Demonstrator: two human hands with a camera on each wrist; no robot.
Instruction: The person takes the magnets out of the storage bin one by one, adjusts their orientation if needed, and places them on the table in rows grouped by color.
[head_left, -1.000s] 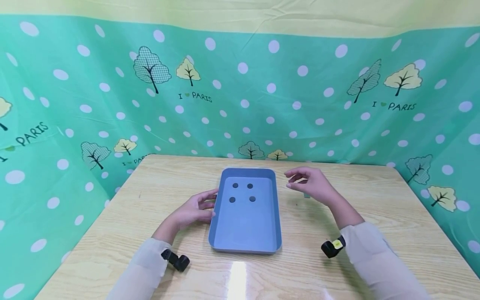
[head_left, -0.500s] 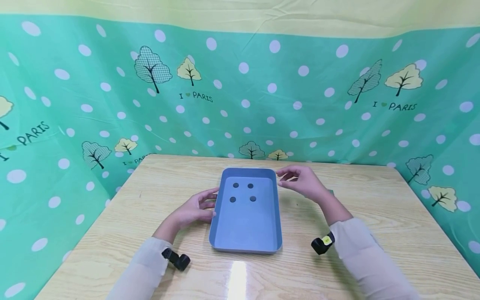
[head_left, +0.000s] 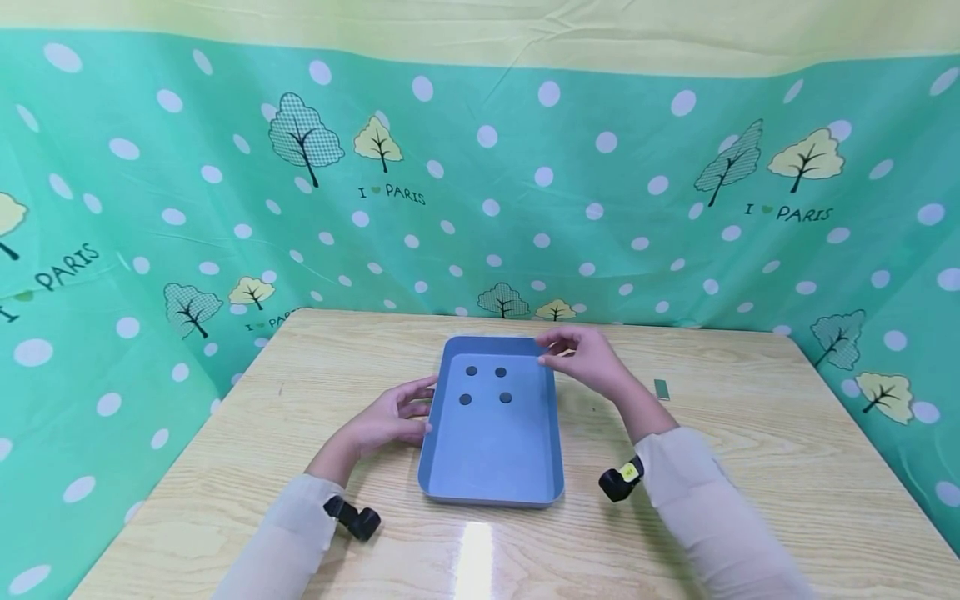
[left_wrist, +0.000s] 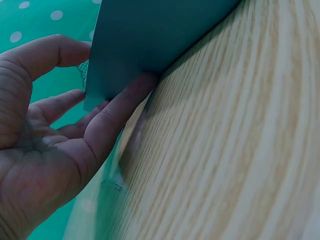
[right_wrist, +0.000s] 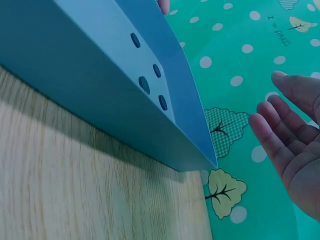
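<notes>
A blue rectangular tray lies on the table, with several flat dark discs grouped in its far half. At its left wall, my left hand rests loosely curved fingertips. The left wrist view shows one finger of that hand against the lower part of the tray wall. My right hand hovers by the tray's far right rim. Seen from the right wrist, that hand has thumb and fingers apart, nothing between them, off the tray wall.
A small green rectangular piece lies on the table to the right of the right hand. Behind the table hangs a green dotted curtain with printed trees.
My right hand has moved left, from beside the tray to its far right rim. The green piece, earlier mostly behind that hand and forearm, shows fully. My left hand and the tray stay put.
</notes>
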